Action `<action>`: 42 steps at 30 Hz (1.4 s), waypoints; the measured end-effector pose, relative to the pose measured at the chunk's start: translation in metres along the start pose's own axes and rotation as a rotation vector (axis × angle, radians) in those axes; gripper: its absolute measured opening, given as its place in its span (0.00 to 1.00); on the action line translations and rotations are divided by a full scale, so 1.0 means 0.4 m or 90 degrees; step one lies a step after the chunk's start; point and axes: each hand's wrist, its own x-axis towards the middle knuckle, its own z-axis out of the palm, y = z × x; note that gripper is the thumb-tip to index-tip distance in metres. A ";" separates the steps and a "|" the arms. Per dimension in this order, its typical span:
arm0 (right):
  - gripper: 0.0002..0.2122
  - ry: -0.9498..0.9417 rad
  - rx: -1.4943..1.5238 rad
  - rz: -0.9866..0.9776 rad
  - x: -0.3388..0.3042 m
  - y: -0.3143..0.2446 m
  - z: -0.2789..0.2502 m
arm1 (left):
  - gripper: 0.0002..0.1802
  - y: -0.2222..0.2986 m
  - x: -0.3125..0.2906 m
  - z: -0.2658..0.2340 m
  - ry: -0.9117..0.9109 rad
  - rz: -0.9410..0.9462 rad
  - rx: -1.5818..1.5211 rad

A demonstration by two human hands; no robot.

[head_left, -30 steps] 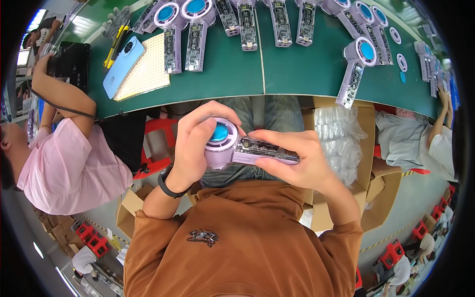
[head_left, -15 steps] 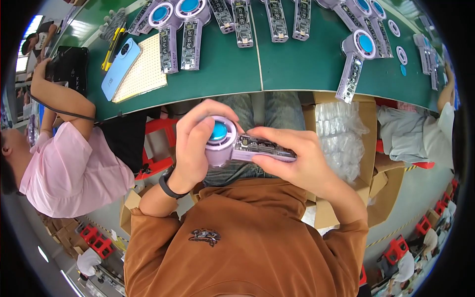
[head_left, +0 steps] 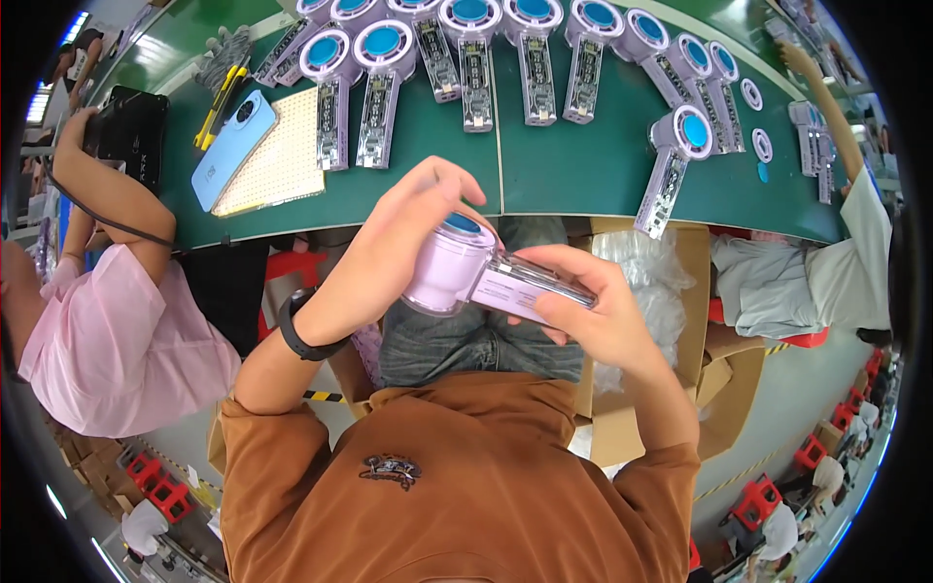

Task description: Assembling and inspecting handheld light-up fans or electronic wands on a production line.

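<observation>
Over my lap, just off the table's near edge, I hold a lilac handheld fan (head_left: 449,267) with a blue round centre and a clear handle front. My left hand (head_left: 398,238) wraps round the fan's head from the left, its fingers curled over the far side. The handle is gripped by my right hand (head_left: 607,306), thumb on the near side and fingers behind. The fan is tilted, so its side wall and printed handle side face up. Several similar fans (head_left: 476,78) lie in a row across the green table (head_left: 437,146).
One fan (head_left: 666,175) lies nearer the table's right edge, close to loose lilac rings (head_left: 762,146). A blue phone (head_left: 231,155), a perforated cream board (head_left: 287,146) and a yellow cutter (head_left: 219,107) lie left. A carton of clear plastic bags (head_left: 637,267) stands right. People sit either side.
The fan has been tilted, turning its front away and showing its side. My left hand has moved up over the head. The view has shifted, revealing more fan heads at the back.
</observation>
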 end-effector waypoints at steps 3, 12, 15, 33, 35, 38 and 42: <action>0.21 -0.026 0.029 0.016 0.003 -0.032 -0.004 | 0.14 0.030 0.014 -0.011 -0.022 0.019 0.023; 0.14 0.016 -0.254 -0.076 0.074 -0.296 0.010 | 0.20 0.215 0.132 -0.072 0.061 0.308 0.118; 0.18 0.147 -0.307 -0.205 0.248 -0.362 -0.035 | 0.16 0.321 0.219 -0.202 0.187 0.520 0.333; 0.30 0.200 -1.083 -0.200 0.749 -0.502 -0.298 | 0.29 0.336 0.297 -0.519 0.156 0.355 0.681; 0.19 0.299 -0.935 -0.691 0.458 -0.523 -0.219 | 0.28 0.359 0.257 -0.568 0.227 0.325 0.687; 0.12 0.616 -0.682 -0.693 0.015 -0.355 -0.281 | 0.26 0.390 0.231 -0.510 0.306 0.424 0.764; 0.12 1.000 -0.285 -0.258 -0.369 0.122 -0.415 | 0.25 0.441 0.092 -0.641 0.524 0.715 0.686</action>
